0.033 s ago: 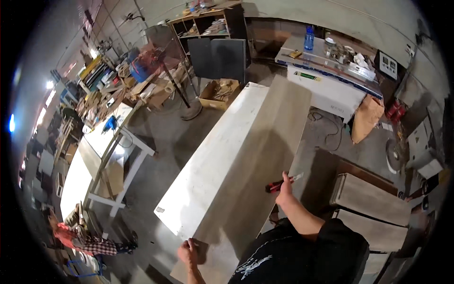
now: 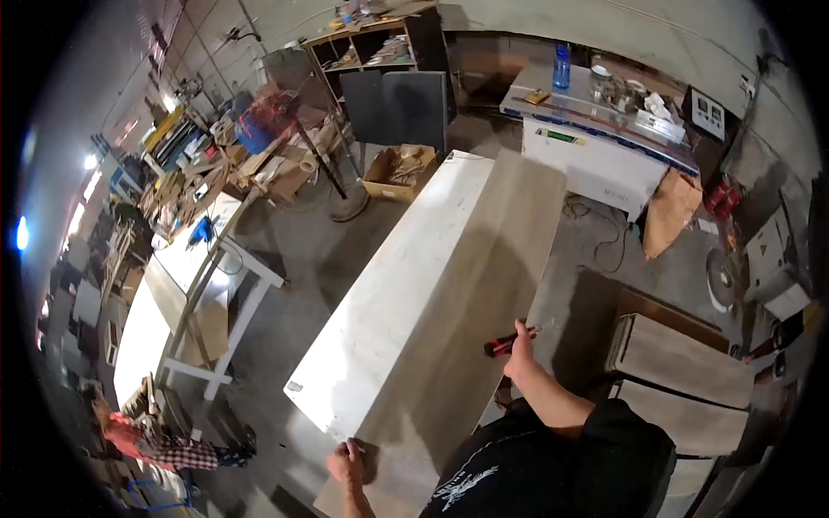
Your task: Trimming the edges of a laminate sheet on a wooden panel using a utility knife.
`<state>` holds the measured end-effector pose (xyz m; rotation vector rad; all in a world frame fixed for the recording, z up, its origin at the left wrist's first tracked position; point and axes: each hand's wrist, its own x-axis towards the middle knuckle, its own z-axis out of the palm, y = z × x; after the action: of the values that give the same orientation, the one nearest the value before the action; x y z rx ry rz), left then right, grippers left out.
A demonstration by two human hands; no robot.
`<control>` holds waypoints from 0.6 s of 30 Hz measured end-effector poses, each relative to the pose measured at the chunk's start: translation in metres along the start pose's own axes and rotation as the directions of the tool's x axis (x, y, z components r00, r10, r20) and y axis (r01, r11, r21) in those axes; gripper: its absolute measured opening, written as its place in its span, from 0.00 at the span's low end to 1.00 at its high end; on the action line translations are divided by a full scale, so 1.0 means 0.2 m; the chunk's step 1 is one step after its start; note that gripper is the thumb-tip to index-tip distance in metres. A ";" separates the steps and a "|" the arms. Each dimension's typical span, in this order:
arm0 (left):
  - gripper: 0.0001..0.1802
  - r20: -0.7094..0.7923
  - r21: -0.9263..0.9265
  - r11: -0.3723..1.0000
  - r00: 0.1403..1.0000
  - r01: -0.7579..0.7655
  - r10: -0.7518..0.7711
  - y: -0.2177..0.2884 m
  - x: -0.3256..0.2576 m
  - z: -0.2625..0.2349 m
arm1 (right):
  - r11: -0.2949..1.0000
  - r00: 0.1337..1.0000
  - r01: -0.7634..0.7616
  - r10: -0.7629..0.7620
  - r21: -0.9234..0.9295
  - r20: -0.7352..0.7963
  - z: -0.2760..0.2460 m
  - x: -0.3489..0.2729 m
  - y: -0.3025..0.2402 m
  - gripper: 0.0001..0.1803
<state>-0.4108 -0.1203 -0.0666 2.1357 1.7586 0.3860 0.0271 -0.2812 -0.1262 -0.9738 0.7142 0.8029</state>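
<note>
A long wood-grain panel (image 2: 466,285) lies over the right side of a white board or tabletop (image 2: 389,285) in front of me. My left hand (image 2: 346,466) is closed at the panel's near left edge, thumb and fingers together; what they pinch, if anything, is hidden. Over the panel's right edge, my right hand (image 2: 520,352) grips a red-and-black handled tool (image 2: 499,347). A pale, blurred tip shows on the tool's far side, and its exact kind is unclear.
To the right, wood-grain panels (image 2: 682,363) are stacked low. A white machine table (image 2: 579,164) stands ahead, near a cardboard box (image 2: 400,173) and a round-based stand (image 2: 349,205). A white workbench (image 2: 142,337) runs along the left, with another person (image 2: 155,440) beside it.
Almost nothing differs. The tool in my right hand has turned slightly, so its pale tip shows less. My left hand stays at the panel's edge.
</note>
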 end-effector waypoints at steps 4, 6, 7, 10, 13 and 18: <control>0.28 0.120 0.183 0.983 0.992 0.024 -0.047 -0.04 0.03 0.02 | 0.995 0.989 -0.096 0.094 -0.010 -0.113 -0.13 0.19 0.13 0.40; 0.29 0.140 0.248 0.966 0.984 0.070 -0.107 -0.06 0.05 0.03 | 0.994 0.980 -0.104 0.100 -0.018 -0.172 -0.04 0.07 0.09 0.39; 0.29 0.146 0.253 0.965 0.984 0.064 -0.104 -0.02 0.08 0.02 | 0.994 0.979 -0.106 0.102 -0.013 -0.179 -0.03 0.11 0.08 0.39; 0.32 0.203 0.236 0.972 0.978 -0.013 -0.036 0.03 0.20 0.04 | 0.998 0.997 -0.055 0.056 0.036 -0.052 0.08 0.08 0.00 0.38; 0.32 0.273 0.224 0.975 0.960 -0.006 -0.056 0.15 0.37 0.11 | 0.999 1.000 -0.012 0.013 0.047 -0.012 0.20 0.19 -0.10 0.37; 0.26 0.237 0.011 0.992 0.964 -0.126 0.120 0.23 0.59 0.20 | 0.999 0.992 0.026 -0.022 -0.026 0.121 0.32 0.24 -0.24 0.38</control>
<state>-0.3302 -0.0169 -0.0832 2.2130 1.5124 0.1321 0.1028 -0.2265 -0.1199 -0.9486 0.5877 0.8450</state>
